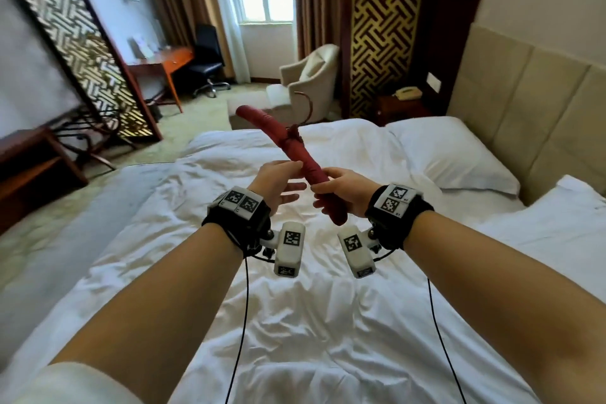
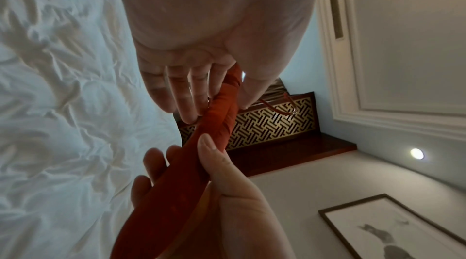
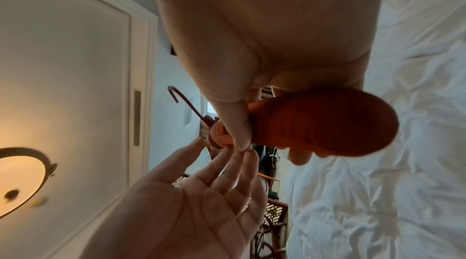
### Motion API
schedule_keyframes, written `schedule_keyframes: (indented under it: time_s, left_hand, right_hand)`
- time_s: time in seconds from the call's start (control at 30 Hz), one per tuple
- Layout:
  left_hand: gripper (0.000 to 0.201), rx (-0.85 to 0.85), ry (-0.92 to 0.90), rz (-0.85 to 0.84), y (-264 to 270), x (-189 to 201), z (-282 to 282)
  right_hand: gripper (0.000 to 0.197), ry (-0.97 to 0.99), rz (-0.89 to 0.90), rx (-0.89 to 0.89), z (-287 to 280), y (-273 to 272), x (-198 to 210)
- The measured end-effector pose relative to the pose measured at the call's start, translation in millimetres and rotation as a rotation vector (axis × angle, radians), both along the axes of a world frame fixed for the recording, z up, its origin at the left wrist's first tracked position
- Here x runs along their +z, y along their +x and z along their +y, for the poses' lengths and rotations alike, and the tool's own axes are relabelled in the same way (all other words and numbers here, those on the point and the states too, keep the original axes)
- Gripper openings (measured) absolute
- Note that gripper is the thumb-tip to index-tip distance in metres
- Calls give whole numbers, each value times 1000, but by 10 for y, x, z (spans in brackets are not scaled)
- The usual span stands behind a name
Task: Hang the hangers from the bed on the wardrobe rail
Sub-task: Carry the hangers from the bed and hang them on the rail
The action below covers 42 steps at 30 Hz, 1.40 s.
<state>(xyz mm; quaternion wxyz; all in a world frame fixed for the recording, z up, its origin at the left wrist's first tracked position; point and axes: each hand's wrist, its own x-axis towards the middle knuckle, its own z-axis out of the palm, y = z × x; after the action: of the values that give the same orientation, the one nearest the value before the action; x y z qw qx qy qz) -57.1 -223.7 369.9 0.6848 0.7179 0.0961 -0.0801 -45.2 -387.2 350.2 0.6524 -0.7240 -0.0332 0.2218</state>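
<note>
Above the bed (image 1: 295, 305), the right hand (image 1: 341, 188) is gripping a red padded hanger (image 1: 288, 144); the open-fingered left hand (image 1: 278, 185) is steadying it, ideally nearer the hook (image 1: 306, 106).

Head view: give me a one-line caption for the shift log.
Over the bed, the right hand grips a red padded hanger while the left hand touches it with straight fingers.

One red padded hanger (image 1: 288, 154), two hands, two pillows, one bed (image 1: 295, 321), one armchair (image 1: 310, 79), one office chair (image 1: 206, 59).
</note>
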Motion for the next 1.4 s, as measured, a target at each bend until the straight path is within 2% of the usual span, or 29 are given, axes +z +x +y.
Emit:
schedule_keyframes:
  time_s: [0.1,0.3,0.5,0.67,0.8,0.9,1.07,1.23,1.4]
  left_hand:
    - [30,111,-19,-19,-382,121,677]
    - [21,327,-18,-5,-986,250,1572]
    - [30,551,-40,-18,-1613,234,2165]
    - [19,757,-58,-37,-2161,240,2477]
    - [9,941,-60,-56,-2569,251,2557]
    - [17,1006,-74,-39,-2779,244,2559]
    - [22,1224,-102,-72,-3289,254,2463]
    - [21,1459,-113,-93,-4051,220,2252]
    - [31,1685,-128,-88,-4957,133,2014]
  right_hand:
    - [42,-17,-38,132,714,-241,129]
    - [43,-34,-77,354,1709,-560,234]
    - [37,-28,-76,571,2434,-923,257]
    - [34,-6,-72,775,2880,-1260,273]
    - [39,-14,-77,947,3083,-1574,341]
    - [36,-28,-107,999,3172,-1675,349]
    - [30,-39,-152,1193,3285,-1977,412]
    - [17,-15,-177,1439,3423,-2585,412]
    - [17,17,-146,1640,3530,-3404,332]
